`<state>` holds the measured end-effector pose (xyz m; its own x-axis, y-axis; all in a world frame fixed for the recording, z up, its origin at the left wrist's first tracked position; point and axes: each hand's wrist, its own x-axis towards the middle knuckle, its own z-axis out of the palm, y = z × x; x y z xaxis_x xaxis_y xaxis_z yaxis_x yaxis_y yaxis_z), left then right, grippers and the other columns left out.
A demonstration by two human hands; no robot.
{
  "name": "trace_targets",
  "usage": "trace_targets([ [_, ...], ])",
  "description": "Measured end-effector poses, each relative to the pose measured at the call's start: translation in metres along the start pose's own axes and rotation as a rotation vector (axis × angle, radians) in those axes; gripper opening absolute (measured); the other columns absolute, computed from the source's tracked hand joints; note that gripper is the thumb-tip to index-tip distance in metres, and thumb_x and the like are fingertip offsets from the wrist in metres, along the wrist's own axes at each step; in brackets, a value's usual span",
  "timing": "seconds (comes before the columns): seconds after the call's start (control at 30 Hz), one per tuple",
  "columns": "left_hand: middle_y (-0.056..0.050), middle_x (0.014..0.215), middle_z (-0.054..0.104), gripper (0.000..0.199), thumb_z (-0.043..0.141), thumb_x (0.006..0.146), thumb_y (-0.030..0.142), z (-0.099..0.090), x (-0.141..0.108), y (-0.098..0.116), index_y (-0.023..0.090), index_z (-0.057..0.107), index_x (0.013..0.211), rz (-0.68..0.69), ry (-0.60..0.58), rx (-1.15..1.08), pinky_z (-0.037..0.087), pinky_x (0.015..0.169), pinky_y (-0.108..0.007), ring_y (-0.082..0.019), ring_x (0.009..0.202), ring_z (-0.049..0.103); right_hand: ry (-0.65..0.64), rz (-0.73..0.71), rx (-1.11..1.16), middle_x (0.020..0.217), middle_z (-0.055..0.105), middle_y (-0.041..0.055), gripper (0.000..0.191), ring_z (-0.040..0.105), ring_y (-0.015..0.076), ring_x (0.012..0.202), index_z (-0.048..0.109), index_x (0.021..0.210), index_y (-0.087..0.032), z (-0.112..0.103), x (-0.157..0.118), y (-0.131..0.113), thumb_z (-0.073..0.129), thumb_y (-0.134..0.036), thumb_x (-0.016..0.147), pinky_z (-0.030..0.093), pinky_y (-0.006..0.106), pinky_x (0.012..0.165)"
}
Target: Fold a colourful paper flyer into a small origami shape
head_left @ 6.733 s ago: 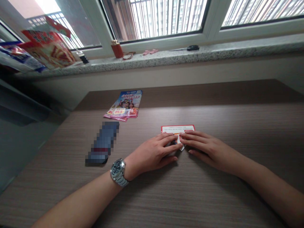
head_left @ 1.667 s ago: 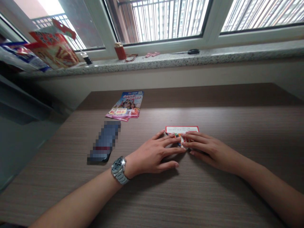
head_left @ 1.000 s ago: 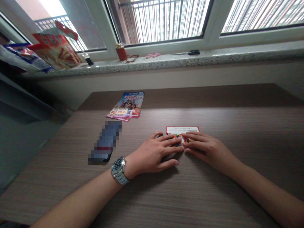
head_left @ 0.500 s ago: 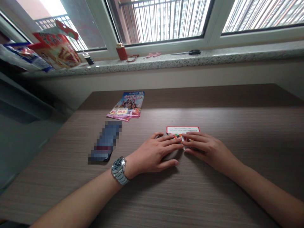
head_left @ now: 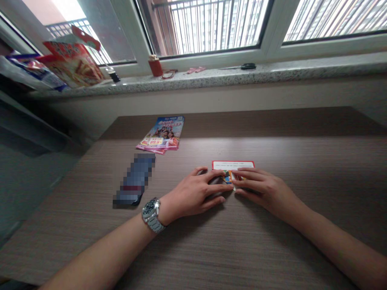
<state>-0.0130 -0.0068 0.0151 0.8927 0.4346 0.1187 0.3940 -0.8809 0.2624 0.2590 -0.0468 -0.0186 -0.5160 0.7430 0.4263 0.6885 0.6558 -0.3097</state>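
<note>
A small leaflet (head_left: 232, 164), seemingly folded, lies on the table; its far strip is white with a red edge and its near part is brightly coloured. My left hand (head_left: 198, 193), with a metal watch (head_left: 151, 213) on the wrist, reaches it from the left, fingers spread and fingertips on or right at its near part. From the right, my right hand (head_left: 266, 187) lies over the other side of the leaflet with its fingers stretched out flat. Both hands cover much of the near part, so how it is folded cannot be made out.
A blurred-out phone (head_left: 134, 181) lies left of my left hand, with several printed flyers (head_left: 165, 135) behind it. On the stone sill (head_left: 208, 80) are scissors (head_left: 248, 67), a red container (head_left: 155, 66) and snack bags (head_left: 72, 64). The wooden table (head_left: 287, 149) reaches the wall.
The fingers of my left hand have drawn back and bent a little, showing more of the coloured print. My right hand has stayed in place on the leaflet.
</note>
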Motion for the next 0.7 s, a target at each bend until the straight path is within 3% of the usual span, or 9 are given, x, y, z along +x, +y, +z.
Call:
trace_targets([
  [0.33,-0.006,0.152,0.050,0.039,0.046,0.106,0.042,0.000,-0.002,0.002,0.040,0.054,0.144,-0.082,0.030,0.033,0.032,0.118,-0.050,-0.025,0.144,0.043,0.004,-0.004,-0.010,0.124,0.075,0.0076,0.020,0.069,0.0259,0.116,0.077,0.112,-0.025,0.001,0.001,0.001,0.065,-0.028,0.096,0.059,0.042,0.099],
  [0.57,-0.007,0.157,0.044,0.036,0.046,0.106,0.034,0.000,-0.004,-0.005,0.034,0.061,0.139,-0.141,0.095,0.040,0.038,0.116,-0.049,-0.026,0.141,0.047,-0.010,-0.002,0.004,0.126,0.074,0.0059,0.021,0.069,0.0256,0.116,0.077,0.113,-0.026,0.001,0.001,0.001,0.065,-0.027,0.096,0.058,0.043,0.099],
  [0.7,-0.009,0.152,0.051,0.038,0.045,0.107,0.031,0.001,-0.006,-0.012,0.029,0.058,0.142,-0.169,0.107,0.011,0.047,0.111,-0.047,-0.025,0.134,0.056,-0.008,0.010,0.014,0.126,0.074,0.0056,0.021,0.069,0.0264,0.117,0.077,0.112,-0.026,0.001,0.000,0.001,0.066,-0.027,0.095,0.058,0.043,0.100],
])
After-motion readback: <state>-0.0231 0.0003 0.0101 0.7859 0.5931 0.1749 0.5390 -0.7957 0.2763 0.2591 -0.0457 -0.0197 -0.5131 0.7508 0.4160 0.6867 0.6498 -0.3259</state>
